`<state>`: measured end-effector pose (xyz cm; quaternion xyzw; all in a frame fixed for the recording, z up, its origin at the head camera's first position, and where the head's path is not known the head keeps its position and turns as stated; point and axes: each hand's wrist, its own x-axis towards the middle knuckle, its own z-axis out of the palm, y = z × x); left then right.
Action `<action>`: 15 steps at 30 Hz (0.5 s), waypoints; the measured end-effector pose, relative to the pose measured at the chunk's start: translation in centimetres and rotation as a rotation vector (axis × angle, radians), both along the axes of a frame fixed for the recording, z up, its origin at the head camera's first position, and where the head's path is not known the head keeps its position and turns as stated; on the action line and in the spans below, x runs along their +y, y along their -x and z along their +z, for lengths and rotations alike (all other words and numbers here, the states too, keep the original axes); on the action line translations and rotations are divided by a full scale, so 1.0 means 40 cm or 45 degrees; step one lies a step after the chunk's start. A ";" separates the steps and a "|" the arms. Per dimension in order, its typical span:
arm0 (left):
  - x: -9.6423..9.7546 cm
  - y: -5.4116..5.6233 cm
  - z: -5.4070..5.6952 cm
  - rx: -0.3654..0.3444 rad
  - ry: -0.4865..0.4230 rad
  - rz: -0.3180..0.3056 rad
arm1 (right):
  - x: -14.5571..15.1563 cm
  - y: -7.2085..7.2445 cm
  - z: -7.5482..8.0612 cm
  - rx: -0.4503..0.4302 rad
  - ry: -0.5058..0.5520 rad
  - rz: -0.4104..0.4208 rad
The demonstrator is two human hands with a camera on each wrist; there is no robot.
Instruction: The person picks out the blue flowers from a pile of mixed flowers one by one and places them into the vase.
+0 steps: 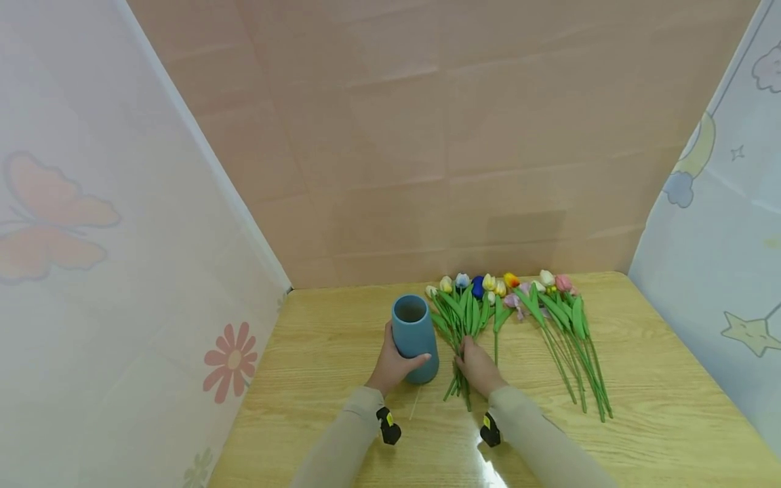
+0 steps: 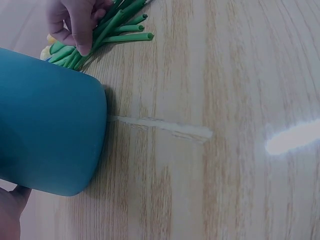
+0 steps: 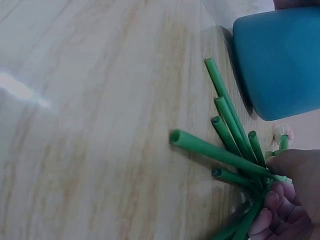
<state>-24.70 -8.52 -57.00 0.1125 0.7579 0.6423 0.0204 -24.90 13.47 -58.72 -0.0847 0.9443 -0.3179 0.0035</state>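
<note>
A blue vase (image 1: 416, 346) stands upright on the table, its round mouth facing up. My left hand (image 1: 393, 362) grips its lower side, the thumb lying across the front and the other fingers hidden behind it. Just to the right, my right hand (image 1: 478, 366) holds a bunch of artificial tulips (image 1: 466, 315) by the stems. Their white, yellow and blue heads point to the back of the table. In the right wrist view, the thumb and curled fingers close round several green stems (image 3: 215, 147), whose cut ends fan out beside the vase.
More tulips (image 1: 570, 325) with pink, white and orange heads lie on the right of the wooden table (image 1: 659, 379). A single stem (image 1: 496, 346) lies between the two groups. A pale worn streak (image 2: 165, 127) marks the tabletop before the vase. A backdrop (image 1: 390, 169) rises behind.
</note>
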 end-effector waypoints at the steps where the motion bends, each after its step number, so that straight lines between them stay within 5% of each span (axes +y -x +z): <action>1: 0.000 0.000 -0.001 0.000 0.002 0.001 | 0.001 0.003 -0.002 -0.013 0.000 -0.005; 15: -0.005 0.001 0.001 -0.005 0.009 -0.009 | 0.018 0.004 0.005 -0.198 0.251 -0.137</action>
